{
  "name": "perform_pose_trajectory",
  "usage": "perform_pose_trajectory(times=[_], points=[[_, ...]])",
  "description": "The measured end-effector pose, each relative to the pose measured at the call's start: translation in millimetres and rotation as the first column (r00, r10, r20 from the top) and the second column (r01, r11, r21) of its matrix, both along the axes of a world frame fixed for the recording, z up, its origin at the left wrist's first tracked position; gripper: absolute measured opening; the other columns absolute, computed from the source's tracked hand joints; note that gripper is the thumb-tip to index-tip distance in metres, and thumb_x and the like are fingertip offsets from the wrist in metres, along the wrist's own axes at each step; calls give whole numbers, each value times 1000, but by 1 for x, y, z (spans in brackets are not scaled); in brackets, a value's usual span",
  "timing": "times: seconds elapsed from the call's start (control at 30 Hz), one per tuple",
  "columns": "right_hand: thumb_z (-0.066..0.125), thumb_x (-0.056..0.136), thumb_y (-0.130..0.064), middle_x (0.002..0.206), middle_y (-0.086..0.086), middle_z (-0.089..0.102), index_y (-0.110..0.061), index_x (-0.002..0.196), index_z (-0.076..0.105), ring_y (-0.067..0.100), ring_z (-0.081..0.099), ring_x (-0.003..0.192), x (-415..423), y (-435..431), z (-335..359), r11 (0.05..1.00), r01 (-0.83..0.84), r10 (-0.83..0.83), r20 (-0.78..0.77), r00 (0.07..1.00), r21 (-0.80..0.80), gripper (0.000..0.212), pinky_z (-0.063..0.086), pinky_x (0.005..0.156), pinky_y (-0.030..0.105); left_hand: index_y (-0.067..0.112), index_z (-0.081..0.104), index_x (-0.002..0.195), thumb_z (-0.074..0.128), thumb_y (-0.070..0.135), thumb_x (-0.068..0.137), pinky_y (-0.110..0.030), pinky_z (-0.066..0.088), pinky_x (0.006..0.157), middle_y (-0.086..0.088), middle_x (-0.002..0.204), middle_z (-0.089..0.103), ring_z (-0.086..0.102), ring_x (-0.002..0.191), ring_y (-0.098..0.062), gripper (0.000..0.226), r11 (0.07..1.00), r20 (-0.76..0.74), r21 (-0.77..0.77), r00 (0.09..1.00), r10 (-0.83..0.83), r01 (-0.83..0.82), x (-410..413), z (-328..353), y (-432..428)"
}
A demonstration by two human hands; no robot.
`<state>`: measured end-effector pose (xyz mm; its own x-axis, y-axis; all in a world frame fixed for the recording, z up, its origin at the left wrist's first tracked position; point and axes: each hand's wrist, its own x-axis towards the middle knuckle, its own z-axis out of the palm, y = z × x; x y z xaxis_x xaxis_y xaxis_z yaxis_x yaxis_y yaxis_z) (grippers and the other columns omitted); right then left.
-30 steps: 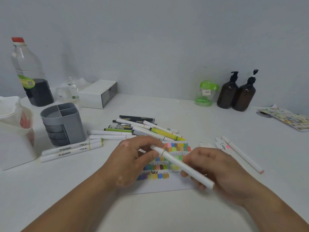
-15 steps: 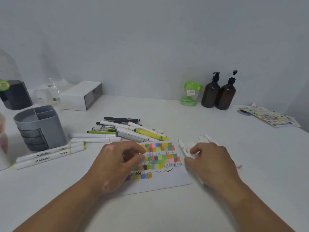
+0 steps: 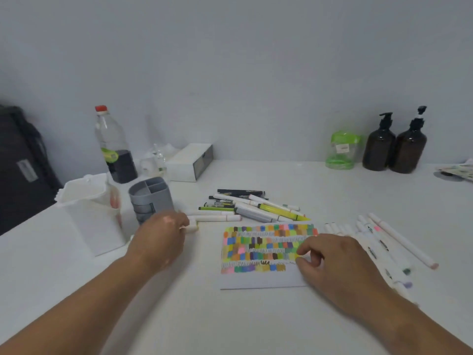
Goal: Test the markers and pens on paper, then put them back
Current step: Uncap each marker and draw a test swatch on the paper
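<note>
Standing along the far edge of the white tabletop [image 3: 230, 319] are a clear bottle [image 3: 114, 149] with a red cap, a white drawer box [image 3: 190, 162], a green-lidded jar [image 3: 341, 151] and two brown pump bottles [image 3: 378, 149]. Near the left edge, a white tub [image 3: 89, 216] sits just beside a grey pen holder [image 3: 151, 198] with divided compartments. The left hand [image 3: 160, 240] lies in front of the holder, fingers bent down over a white marker [image 3: 190, 228] whose tip pokes out; whether they grip it cannot be told. A loose pile of pens [image 3: 256, 206], black, white, grey and yellow-green, lies mid-tabletop, just beyond the far edge of the paper [image 3: 261, 278]. The sheet is filled with rows of small colour swatches and scribbled lines, and its near strip is blank. The right hand [image 3: 332, 262] rests on the sheet's right edge and hides that side, fingers loosely curled and holding nothing. A row of white markers [image 3: 399, 242] lies toward the right edge, partly behind that wrist.
</note>
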<state>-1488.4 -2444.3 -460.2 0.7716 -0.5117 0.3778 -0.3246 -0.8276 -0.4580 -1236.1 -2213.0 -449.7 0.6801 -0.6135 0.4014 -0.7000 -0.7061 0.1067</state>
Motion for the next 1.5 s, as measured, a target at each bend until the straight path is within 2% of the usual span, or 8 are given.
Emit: perform_pose_trajectory(times=[0.37, 0.5, 0.7, 0.83, 1.0, 1.13, 1.3, 1.5], points=[[77, 80, -33, 66, -13, 64, -41, 73, 67, 4, 59, 67, -4, 0, 0, 996, -81, 82, -15, 997, 43, 15, 49, 66, 24, 22, 72, 112, 55, 14, 96, -32, 50, 88, 0, 111, 65, 61, 102, -21, 25, 979, -99, 194, 992, 83, -63, 3, -6, 10], [78, 81, -30, 69, -17, 67, -38, 73, 70, 3, 61, 74, -5, 0, 2, 990, -105, 103, 28, 994, 89, 14, 42, 61, 13, 27, 73, 98, 68, 22, 93, -25, 49, 71, 9, 91, 71, 66, 85, -13, 9, 993, -296, -117, 953, -59, 25, -29, 25, -15], [66, 75, -54, 81, -23, 71, -44, 90, 72, 6, 59, 69, -5, 8, 6, 932, -229, 191, 159, 969, 281, 18, 44, 63, 13, 7, 65, 100, 79, 3, 83, -43, 63, 73, -13, 91, 75, 75, 86, -29, 23, 762, -768, -627, 295, -569, -161, -85, 48, -72], [71, 70, -65, 83, -13, 75, -43, 106, 58, 2, 57, 61, -2, 5, 4, 852, -251, 182, 190, 965, 460, 44, 42, 61, 14, 12, 71, 92, 84, 2, 75, -30, 59, 67, -7, 79, 73, 75, 83, -32, 23, 668, -699, -714, 173, -694, -208, -104, 28, -99], [81, 85, -22, 76, -3, 75, -34, 93, 73, 12, 61, 60, 0, -12, 4, 794, -200, 33, 288, 957, 574, 17, 48, 61, 34, 24, 75, 83, 84, 5, 69, -34, 59, 78, -5, 85, 76, 75, 91, -30, 25, 612, -631, -774, 105, -769, -164, -90, 9, -104], [80, 85, -15, 68, -5, 73, -33, 89, 79, 11, 55, 49, -2, -23, 5, 777, -183, -21, 314, 949, 603, 18, 45, 48, 19, 26, 72, 94, 86, 5, 75, -43, 60, 90, -1, 100, 78, 75, 98, -23, 31, 732, -699, -681, 274, -660, 25, -77, 5, -91], [78, 73, -27, 62, -1, 69, -30, 89, 80, 11, 57, 51, 1, -22, 6, 751, -214, -25, 351, 936, 625, 16, 47, 49, 23, 40, 70, 115, 73, 31, 91, -17, 54, 67, 19, 94, 73, 66, 73, -3, 26, 792, -494, -449, 623, -606, 414, -89, 3, -87], [81, 65, -31, 66, 5, 65, -18, 87, 80, 15, 58, 59, 4, -13, 10, 572, -395, 11, 474, 880, 719, 26, 47, 50, 25, 37, 61, 133, 46, 40, 104, -26, 44, 75, 7, 88, 68, 52, 78, -8, 33, 788, -401, -313, 679, -616, 530, -100, 3, -89]])
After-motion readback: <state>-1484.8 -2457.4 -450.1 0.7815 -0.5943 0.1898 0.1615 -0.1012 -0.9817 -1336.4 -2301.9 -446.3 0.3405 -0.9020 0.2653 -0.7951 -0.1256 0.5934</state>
